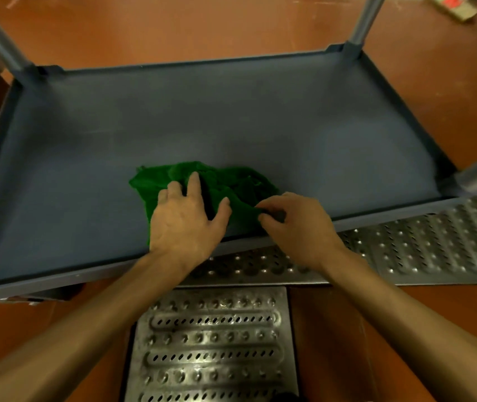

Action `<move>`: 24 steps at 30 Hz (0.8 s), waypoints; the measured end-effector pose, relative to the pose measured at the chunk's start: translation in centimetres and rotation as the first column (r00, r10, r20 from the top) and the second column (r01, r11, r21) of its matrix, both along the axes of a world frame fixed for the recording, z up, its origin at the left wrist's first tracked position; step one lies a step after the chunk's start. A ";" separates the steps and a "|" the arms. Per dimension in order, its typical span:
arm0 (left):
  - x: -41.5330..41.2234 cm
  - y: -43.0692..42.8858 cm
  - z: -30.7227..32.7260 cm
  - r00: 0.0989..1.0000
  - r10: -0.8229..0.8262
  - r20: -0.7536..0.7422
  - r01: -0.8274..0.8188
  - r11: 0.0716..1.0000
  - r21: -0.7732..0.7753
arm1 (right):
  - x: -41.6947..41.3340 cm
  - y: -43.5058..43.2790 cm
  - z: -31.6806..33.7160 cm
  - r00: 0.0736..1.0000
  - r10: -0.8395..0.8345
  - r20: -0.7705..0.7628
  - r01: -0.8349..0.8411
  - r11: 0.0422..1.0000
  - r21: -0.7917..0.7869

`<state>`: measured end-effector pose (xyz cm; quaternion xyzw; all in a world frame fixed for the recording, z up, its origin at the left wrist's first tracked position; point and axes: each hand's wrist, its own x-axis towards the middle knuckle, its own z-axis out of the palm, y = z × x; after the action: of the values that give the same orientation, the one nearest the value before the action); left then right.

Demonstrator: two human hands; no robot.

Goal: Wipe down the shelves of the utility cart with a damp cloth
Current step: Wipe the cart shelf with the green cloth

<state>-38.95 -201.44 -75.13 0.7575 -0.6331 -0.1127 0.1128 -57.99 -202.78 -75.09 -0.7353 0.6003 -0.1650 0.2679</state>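
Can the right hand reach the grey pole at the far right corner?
Probably, with a lean: nothing stands between the right hand, pinching the crumpled green cloth, and that round grey pole.

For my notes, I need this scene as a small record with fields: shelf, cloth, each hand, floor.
shelf: grey-blue cart shelf with raised rim
cloth: green cloth, crumpled, on the shelf near its front rim
left hand: presses on the cloth, fingers spread
right hand: pinches the cloth's right edge
floor: perforated metal grate set in orange floor
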 end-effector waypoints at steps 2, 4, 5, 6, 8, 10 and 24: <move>-1.0 -0.3 -0.1 0.999 -0.047 0.000 0.047 0.999 -0.006 | -1.3 -0.1 0.1 0.999 -0.049 -0.008 0.049 0.999 0.000; -2.0 -0.5 -0.2 0.996 -0.094 -0.009 0.094 0.996 -0.012 | -2.5 -0.2 0.1 0.995 -0.092 -0.026 0.092 0.996 -0.006; -2.5 -0.6 -0.2 0.993 -0.114 -0.009 0.114 0.993 -0.013 | -3.1 -0.3 0.2 0.993 -0.115 -0.035 0.114 0.993 -0.011; -3.0 -0.7 -0.2 0.991 -0.131 -0.004 0.131 0.991 -0.012 | -3.6 -0.3 0.2 0.989 -0.139 -0.039 0.139 0.990 -0.019; -3.8 -1.0 -0.2 0.986 -0.164 0.019 0.164 0.986 -0.005 | -4.6 -0.3 0.1 0.982 -0.185 -0.041 0.184 0.982 -0.032; -4.4 -1.1 -0.2 0.976 -0.211 0.047 0.211 0.978 0.006 | -5.4 -0.2 -0.1 0.974 -0.222 -0.035 0.220 0.974 -0.044; 0.6 0.1 3.0 0.959 -0.276 0.067 0.277 0.961 -0.011 | -5.0 1.0 4.1 0.874 -0.303 0.380 0.364 0.927 -0.096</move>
<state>-38.39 -201.35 -72.11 0.6637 -0.7371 -0.0961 0.0828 -62.94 -201.81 -71.00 -0.5973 0.6436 -0.3891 0.2787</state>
